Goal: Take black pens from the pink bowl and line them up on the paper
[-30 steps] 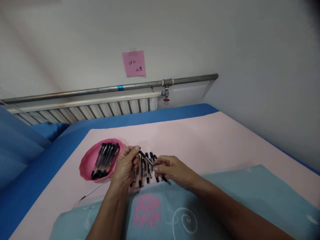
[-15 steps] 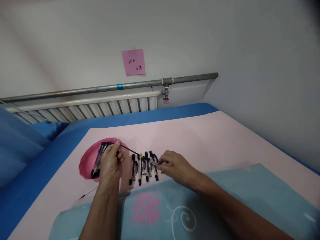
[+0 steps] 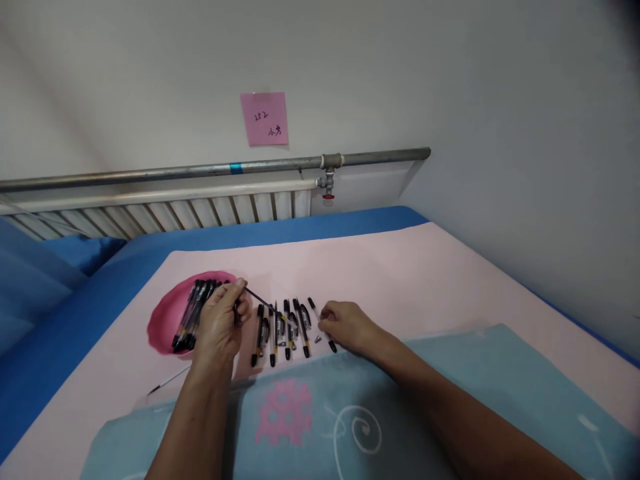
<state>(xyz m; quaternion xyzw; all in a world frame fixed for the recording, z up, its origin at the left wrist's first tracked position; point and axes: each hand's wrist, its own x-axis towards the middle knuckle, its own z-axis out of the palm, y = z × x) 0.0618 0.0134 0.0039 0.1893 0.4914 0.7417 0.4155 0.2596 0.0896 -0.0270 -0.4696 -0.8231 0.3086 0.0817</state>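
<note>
A thin dark pen refill (image 3: 261, 299) is pinched between the thumb and fingers of my left hand (image 3: 226, 311), beside the pink bowl (image 3: 161, 320). It slants down to the right, over the row of pen parts. My right hand (image 3: 347, 325) has its fingers closed on a clear pen barrel with black ends (image 3: 333, 347), at the right end of the row. A small metal pen tip (image 3: 318, 339) lies just left of this barrel. Several pens (image 3: 259, 337) and black caps (image 3: 305, 316) lie side by side between my hands.
Several black pens (image 3: 193, 313) rest in the bowl. A thin white stick with a dark tip (image 3: 170, 380) lies below it. Blue cloth with a pink pattern (image 3: 285, 413) covers the near edge of the pink surface (image 3: 390, 280). A radiator (image 3: 225, 208) and pipe stand behind.
My right hand has put the clear barrel down at the row's right end, away from the refill. My left hand still holds the refill in nearly the same place. The view has shifted slightly.
</note>
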